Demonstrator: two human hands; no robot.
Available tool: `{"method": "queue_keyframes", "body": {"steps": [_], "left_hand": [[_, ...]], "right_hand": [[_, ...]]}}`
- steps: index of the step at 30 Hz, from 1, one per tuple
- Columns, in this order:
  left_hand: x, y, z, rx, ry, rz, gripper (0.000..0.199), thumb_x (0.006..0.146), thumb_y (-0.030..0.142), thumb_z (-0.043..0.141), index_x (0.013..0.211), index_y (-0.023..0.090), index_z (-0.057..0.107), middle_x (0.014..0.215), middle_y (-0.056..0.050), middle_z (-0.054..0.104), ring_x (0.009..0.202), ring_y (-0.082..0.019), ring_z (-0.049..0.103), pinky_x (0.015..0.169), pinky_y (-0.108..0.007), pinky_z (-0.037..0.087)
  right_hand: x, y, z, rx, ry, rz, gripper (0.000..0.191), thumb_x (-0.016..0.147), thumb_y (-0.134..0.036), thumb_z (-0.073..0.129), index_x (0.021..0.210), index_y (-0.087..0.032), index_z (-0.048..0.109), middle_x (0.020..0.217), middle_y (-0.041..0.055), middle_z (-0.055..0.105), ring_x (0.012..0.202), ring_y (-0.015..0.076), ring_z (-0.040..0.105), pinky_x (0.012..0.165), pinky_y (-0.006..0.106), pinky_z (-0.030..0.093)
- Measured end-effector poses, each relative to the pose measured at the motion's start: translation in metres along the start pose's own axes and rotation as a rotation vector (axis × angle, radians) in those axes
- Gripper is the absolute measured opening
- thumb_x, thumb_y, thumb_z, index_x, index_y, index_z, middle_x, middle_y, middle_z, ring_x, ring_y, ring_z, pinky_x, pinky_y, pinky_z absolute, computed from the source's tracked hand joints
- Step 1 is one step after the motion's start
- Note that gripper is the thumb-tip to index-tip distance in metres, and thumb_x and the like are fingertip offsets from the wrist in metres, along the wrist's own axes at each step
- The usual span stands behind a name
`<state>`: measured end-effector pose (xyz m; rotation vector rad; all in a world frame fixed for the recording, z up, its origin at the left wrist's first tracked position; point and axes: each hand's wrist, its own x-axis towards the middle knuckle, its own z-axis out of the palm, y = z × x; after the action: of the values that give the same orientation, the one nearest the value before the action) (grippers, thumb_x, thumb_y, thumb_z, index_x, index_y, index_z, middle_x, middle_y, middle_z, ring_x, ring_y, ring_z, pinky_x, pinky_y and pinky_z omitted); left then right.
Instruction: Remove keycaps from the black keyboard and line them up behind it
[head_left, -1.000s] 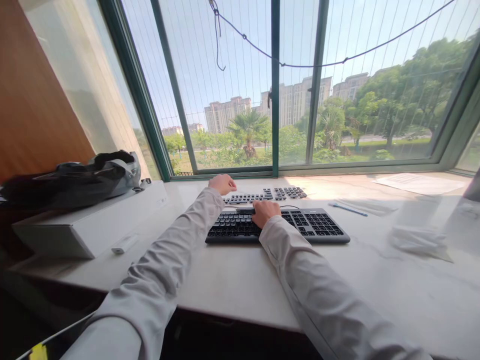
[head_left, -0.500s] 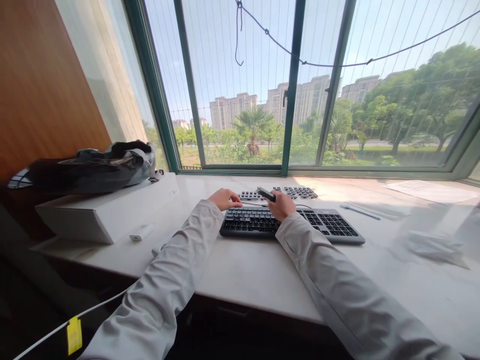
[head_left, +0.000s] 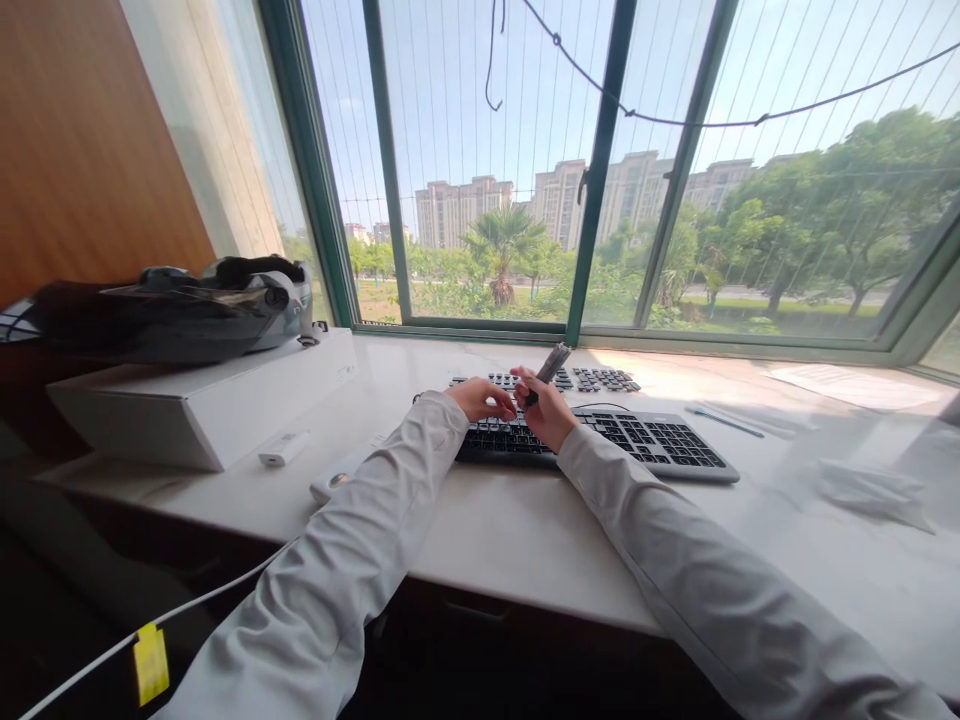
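Right hand is closed round the lower end of a small dark stick-shaped tool, which pokes up and away toward one o'clock from my fist, above the near keyboard. My left hand sits just at nine o'clock of it, fingers curled and hovering over the keys; I cannot tell whether its fingertips touch the tool's base or only the keyboard. From the head view, the only one I have, the tool looks slim, rigid and light, the sort of thing one hand pinches easily; its smooth dark body may be slippery, so I judge the best hold is low on the shaft, where my fingers wrap it now, leaving the far tip free. Beyond it, at twelve o'clock, lies a second keyboard, close to the first. On the worktop, a white box carrying a dark bag stands at nine o'clock, a small white device beside it. Out at three o'clock lie a pen and crumpled tissue.
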<state>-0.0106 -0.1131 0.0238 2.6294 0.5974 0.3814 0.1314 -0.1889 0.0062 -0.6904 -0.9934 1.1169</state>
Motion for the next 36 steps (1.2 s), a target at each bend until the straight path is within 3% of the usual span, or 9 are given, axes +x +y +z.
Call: {"method": "queue_keyframes", "body": {"steps": [5, 17, 21, 26, 36], "left_hand": [[-0.003, -0.001, -0.005, 0.037, -0.045, -0.022, 0.018, 0.077, 0.031, 0.06, 0.084, 0.019, 0.073, 0.081, 0.0, 0.072, 0.082, -0.013, 0.062, 0.076, -0.019, 0.043], [-0.007, -0.008, -0.014, 0.127, -0.103, -0.132, 0.024, 0.076, 0.041, 0.057, 0.079, 0.022, 0.071, 0.072, 0.001, 0.069, 0.076, -0.014, 0.061, 0.067, -0.019, 0.041], [-0.008, -0.012, -0.015, 0.085, -0.183, -0.151, 0.03, 0.074, 0.047, 0.059, 0.078, 0.02, 0.073, 0.071, 0.0, 0.069, 0.072, -0.014, 0.06, 0.065, -0.02, 0.041], [-0.011, -0.015, -0.016, 0.062, -0.192, -0.168, 0.033, 0.072, 0.05, 0.062, 0.078, 0.02, 0.074, 0.07, 0.0, 0.068, 0.072, -0.013, 0.06, 0.063, -0.019, 0.039], [-0.013, -0.01, -0.014, 0.082, -0.175, -0.116, 0.036, 0.063, 0.049, 0.071, 0.084, 0.02, 0.075, 0.075, -0.002, 0.069, 0.074, -0.016, 0.059, 0.067, -0.024, 0.042]], "right_hand": [[-0.003, 0.002, 0.005, 0.094, 0.032, 0.096, 0.03, 0.067, -0.038, 0.07, 0.085, -0.016, 0.06, 0.059, -0.0057, 0.038, 0.053, 0.007, 0.035, 0.05, 0.021, 0.034], [-0.004, 0.012, 0.007, 0.001, 0.045, 0.16, 0.033, 0.067, -0.042, 0.067, 0.086, -0.017, 0.058, 0.057, -0.006, 0.041, 0.052, 0.0081, 0.037, 0.049, 0.023, 0.028], [-0.004, 0.013, 0.01, -0.07, 0.042, 0.179, 0.031, 0.064, -0.039, 0.069, 0.083, -0.016, 0.058, 0.056, -0.0064, 0.04, 0.053, 0.008, 0.036, 0.049, 0.024, 0.026], [-0.004, 0.018, 0.016, -0.158, 0.025, 0.131, 0.032, 0.068, -0.045, 0.065, 0.08, -0.017, 0.057, 0.057, -0.0058, 0.042, 0.055, 0.0088, 0.037, 0.052, 0.024, 0.029], [0.001, 0.022, 0.021, -0.137, 0.032, 0.04, 0.038, 0.073, -0.054, 0.057, 0.063, -0.02, 0.042, 0.05, -0.0086, 0.022, 0.045, 0.0079, 0.021, 0.045, 0.024, 0.025]]}}
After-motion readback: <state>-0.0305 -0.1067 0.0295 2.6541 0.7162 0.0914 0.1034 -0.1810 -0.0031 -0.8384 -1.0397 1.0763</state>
